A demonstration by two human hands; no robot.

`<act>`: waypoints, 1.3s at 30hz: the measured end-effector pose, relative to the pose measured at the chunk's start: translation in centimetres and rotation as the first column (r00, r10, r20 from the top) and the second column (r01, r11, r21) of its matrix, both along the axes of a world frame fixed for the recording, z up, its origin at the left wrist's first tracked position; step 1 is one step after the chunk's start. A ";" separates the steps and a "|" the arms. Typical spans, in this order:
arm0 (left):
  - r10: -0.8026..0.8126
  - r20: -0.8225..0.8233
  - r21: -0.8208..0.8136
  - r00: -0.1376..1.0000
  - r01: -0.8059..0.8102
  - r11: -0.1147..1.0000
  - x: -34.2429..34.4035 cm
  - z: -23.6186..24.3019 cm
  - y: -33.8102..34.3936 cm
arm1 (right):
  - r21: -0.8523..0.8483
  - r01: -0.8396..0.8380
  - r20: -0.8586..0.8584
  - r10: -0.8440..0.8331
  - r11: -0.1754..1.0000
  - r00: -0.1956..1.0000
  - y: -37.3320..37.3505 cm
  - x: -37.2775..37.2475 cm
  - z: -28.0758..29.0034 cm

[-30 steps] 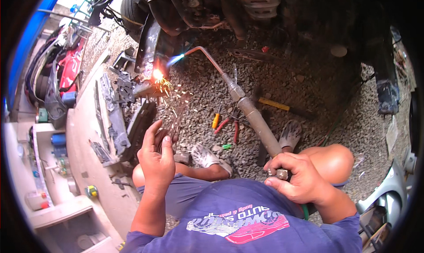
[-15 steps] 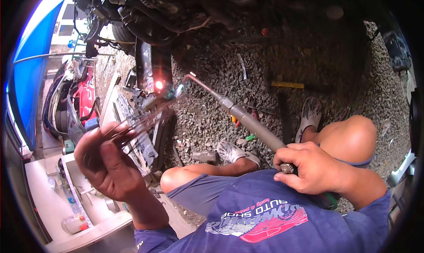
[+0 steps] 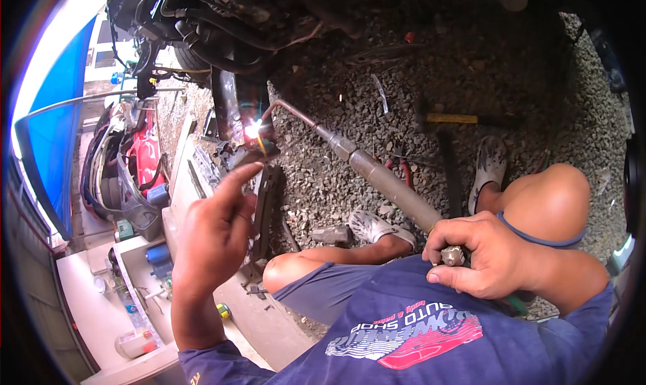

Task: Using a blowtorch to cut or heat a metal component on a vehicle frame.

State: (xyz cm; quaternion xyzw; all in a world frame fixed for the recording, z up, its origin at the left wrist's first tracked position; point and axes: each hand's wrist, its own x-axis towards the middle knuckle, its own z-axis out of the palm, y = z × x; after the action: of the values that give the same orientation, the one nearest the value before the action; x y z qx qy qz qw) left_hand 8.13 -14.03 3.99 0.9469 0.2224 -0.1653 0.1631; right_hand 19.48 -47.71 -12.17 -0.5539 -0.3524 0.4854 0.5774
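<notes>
My right hand (image 3: pixel 474 254) is closed around the rear of a gas welding torch (image 3: pixel 390 183), beside its valve knob. The torch's bent copper tip (image 3: pixel 286 106) points at a bright glowing spot (image 3: pixel 254 131) on a dark metal vehicle part (image 3: pixel 232 102). Just below the glow is my left hand (image 3: pixel 219 234), index finger stretched toward it and the other fingers curled. A thin wire (image 3: pixel 262 145), lit yellow, runs between that fingertip and the glow. The rest of the wire is hidden by the hand.
Dark hoses and engine parts (image 3: pixel 229 28) hang overhead. A hammer with a yellow-marked handle (image 3: pixel 451 119) and red-handled pliers (image 3: pixel 406 172) lie on the gravel (image 3: pixel 323 197). On the left are a white bin-like panel (image 3: pixel 87 284), red parts (image 3: pixel 145 153) and a blue sheet (image 3: pixel 54 123).
My left hand has moved right and up toward the glow, bringing the thin wire to it. The torch tip has shifted left, closer to the metal, and the glow has turned whiter.
</notes>
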 end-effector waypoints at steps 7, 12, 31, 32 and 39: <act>0.119 0.410 0.028 0.904 -0.143 0.989 -2.0 6.3 5.0 | -0.075 -0.045 -0.193 0.030 0.996 0.981 0.1 -0.1 0.6; 0.061 0.277 0.255 0.959 -0.134 0.958 -1.0 11.0 4.9 | -0.130 -0.051 -0.422 -0.009 0.990 0.907 0.1 -0.2 0.8; -0.179 0.024 0.288 0.984 0.165 0.943 6.3 8.0 7.1 | -0.114 -0.091 -0.474 0.026 0.989 0.880 0.3 -0.4 0.7; -0.210 0.012 0.300 0.978 0.197 0.933 6.6 7.8 7.0 | -0.116 -0.089 -0.473 0.024 0.989 0.881 0.3 -0.4 0.8; -0.212 -0.055 0.335 0.976 0.218 0.917 7.2 7.5 6.5 | -0.119 -0.118 -0.407 0.060 0.986 0.912 0.3 -0.1 0.9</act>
State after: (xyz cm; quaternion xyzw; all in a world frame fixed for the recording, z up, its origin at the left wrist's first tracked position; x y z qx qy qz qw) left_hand 15.35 -7.52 11.53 0.9780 0.1435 -0.1497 -0.0233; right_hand 19.40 -47.37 -11.30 -0.4653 -0.2159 0.6383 0.5740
